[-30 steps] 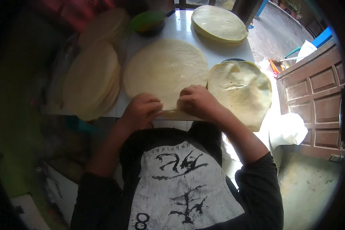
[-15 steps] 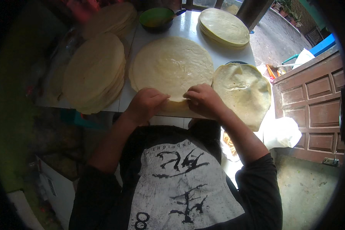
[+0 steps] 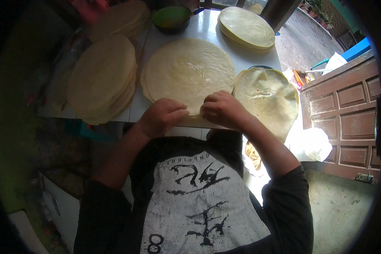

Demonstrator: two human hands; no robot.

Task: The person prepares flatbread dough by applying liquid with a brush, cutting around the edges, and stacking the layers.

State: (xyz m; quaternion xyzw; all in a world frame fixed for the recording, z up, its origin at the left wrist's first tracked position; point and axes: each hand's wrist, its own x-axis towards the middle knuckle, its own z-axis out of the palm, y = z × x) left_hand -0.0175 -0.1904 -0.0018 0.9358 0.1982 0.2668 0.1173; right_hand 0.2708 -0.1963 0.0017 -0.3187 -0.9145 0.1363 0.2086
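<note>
A large round flat sheet of dough, shiny on its middle, lies in front of me on the white table. Both of my hands are at its near edge, a short gap apart. My left hand pinches the edge between thumb and curled fingers. My right hand does the same just to the right, its fingertips partly hidden behind the knuckles. To the right of it, another thin dough sheet hangs draped over a dark-rimmed container, mostly covered.
Dough sheets are stacked at the left, with another stack behind it and a third at the far right corner. A green bowl with a dark-handled utensil stands at the back. Rightward are a white bag and a brown panelled door.
The whole view has shifted slightly. My fingers remain pinched on the near edge, and the lifted fold between them now looks lower and flatter.
</note>
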